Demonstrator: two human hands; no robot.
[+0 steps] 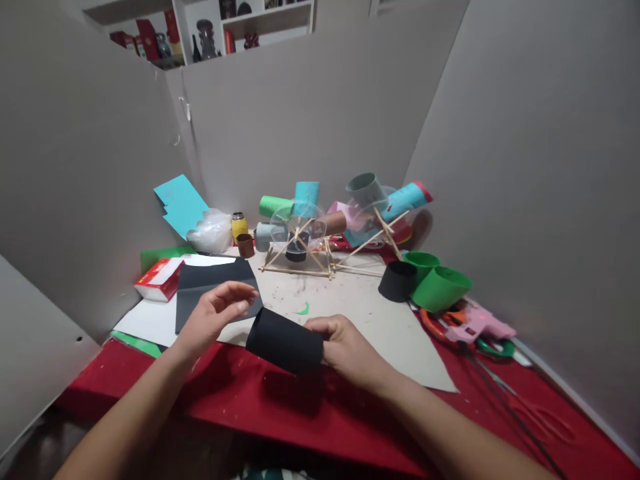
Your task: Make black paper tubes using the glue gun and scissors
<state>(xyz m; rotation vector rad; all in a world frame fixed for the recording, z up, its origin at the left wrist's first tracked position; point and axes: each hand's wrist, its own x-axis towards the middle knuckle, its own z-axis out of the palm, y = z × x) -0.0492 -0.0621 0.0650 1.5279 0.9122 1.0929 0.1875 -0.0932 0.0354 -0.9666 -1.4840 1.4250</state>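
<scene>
My right hand [347, 347] grips the right end of a black paper tube [285, 340], held tilted above the table's front edge. Just left of the tube, my left hand [217, 310] hovers with its fingers apart and nothing in them. Beneath that hand lie black paper sheets [200, 283] on white paper. Beyond the hands stands a wheel model [297, 233] on a stick frame, with coloured paper tubes fixed around clear discs. A second such model with a grey tube [367, 190] leans to its right.
Another black tube [397, 281] stands by two green tubes [443, 288]. A pink glue gun [477, 323] and red-handled scissors [540, 417] lie at the right. A red-and-white box [160, 279], plastic bag [213, 230] and yellow jar [239, 229] are at the left. Grey walls enclose the table.
</scene>
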